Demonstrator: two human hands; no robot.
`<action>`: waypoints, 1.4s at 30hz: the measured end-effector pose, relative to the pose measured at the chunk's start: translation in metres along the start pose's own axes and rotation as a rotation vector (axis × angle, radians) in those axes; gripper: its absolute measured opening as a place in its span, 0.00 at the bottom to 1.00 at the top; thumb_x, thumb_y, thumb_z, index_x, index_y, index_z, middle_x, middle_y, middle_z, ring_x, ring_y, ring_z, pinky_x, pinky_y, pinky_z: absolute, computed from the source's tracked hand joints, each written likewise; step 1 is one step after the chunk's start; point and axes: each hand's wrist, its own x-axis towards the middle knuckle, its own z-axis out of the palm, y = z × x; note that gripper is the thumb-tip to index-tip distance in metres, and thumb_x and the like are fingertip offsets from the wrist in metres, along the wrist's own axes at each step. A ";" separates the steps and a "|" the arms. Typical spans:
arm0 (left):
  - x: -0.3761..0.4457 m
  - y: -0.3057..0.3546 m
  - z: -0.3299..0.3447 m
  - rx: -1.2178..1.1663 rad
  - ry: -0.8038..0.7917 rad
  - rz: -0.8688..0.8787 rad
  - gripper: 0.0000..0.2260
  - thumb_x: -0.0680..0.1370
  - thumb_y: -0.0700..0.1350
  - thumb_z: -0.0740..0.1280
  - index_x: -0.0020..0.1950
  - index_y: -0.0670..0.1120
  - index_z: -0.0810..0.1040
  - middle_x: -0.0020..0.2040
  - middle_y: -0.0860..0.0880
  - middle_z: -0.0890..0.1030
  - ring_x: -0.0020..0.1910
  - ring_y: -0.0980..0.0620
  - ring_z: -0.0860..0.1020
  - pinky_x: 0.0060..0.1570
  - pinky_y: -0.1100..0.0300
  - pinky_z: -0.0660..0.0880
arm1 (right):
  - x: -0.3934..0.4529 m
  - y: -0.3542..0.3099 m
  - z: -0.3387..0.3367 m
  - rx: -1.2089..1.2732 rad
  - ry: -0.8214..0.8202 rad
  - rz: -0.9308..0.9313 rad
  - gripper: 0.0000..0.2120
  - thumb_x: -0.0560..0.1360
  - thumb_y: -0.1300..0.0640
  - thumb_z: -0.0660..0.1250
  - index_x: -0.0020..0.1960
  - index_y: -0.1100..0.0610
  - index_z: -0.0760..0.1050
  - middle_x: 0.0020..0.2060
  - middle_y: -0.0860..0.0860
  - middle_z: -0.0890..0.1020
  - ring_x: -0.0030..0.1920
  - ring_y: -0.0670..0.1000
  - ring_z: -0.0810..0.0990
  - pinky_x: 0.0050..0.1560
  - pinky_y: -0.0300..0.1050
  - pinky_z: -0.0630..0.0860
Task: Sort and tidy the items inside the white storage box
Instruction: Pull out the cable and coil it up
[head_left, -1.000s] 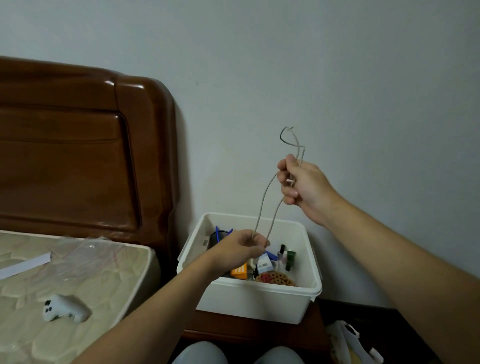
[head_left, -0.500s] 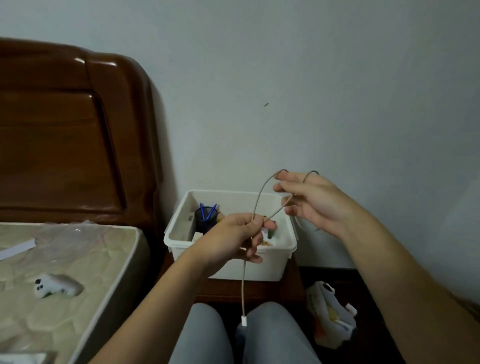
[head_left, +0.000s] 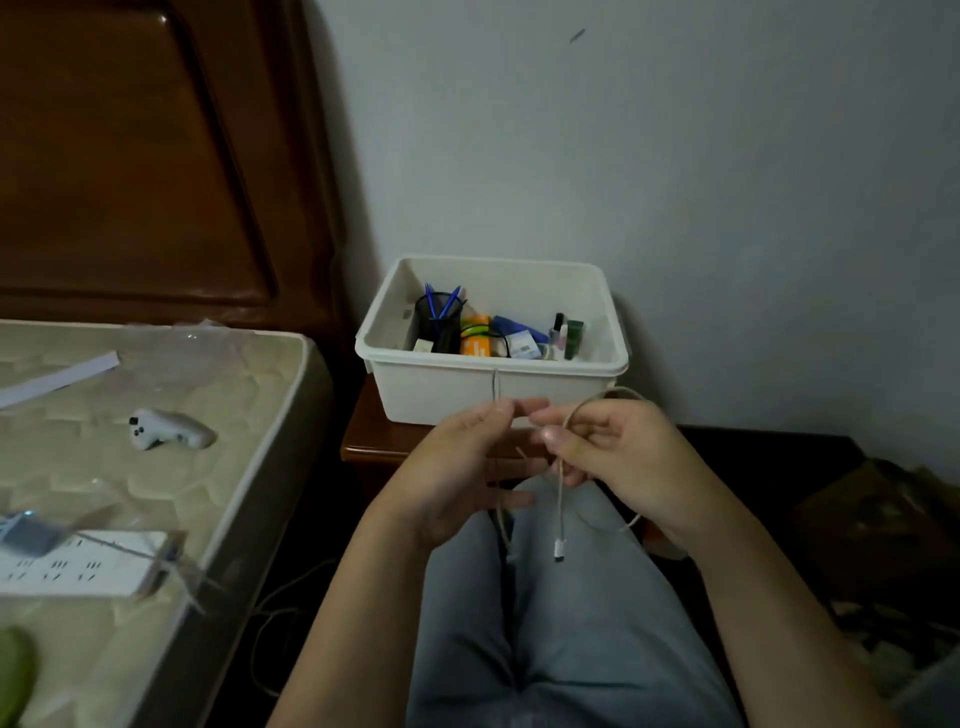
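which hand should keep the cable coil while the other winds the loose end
Right hand, probably: a loop of the cable already arches round its fingers. The left hand pinches one strand only, so it is freer to wind.

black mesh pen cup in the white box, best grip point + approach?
Take the black mesh pen cup by its open rim, coming from straight above. It stands upright in the white box, back left, with the wall on one side and an orange item close on the other, so a side approach looks crowded. Avoid the blue pens sticking out.
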 end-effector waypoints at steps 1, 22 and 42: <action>0.002 0.000 0.003 -0.052 0.004 0.000 0.17 0.87 0.55 0.57 0.68 0.53 0.81 0.63 0.43 0.85 0.62 0.40 0.82 0.63 0.38 0.77 | -0.001 0.002 0.005 -0.029 -0.003 -0.009 0.08 0.80 0.62 0.72 0.58 0.57 0.86 0.41 0.52 0.88 0.37 0.47 0.85 0.39 0.40 0.81; 0.001 -0.002 0.033 -0.005 -0.280 -0.097 0.26 0.86 0.57 0.57 0.73 0.39 0.75 0.60 0.39 0.85 0.56 0.39 0.84 0.52 0.54 0.81 | -0.003 -0.001 -0.005 0.230 0.321 -0.020 0.08 0.80 0.60 0.72 0.57 0.54 0.86 0.45 0.51 0.89 0.37 0.42 0.84 0.39 0.33 0.80; 0.005 0.005 0.038 -0.128 -0.274 -0.081 0.15 0.86 0.45 0.60 0.55 0.39 0.84 0.44 0.41 0.85 0.37 0.49 0.84 0.41 0.56 0.83 | -0.005 0.000 -0.010 0.219 0.190 0.020 0.05 0.81 0.57 0.73 0.55 0.52 0.86 0.49 0.53 0.89 0.51 0.54 0.89 0.48 0.39 0.83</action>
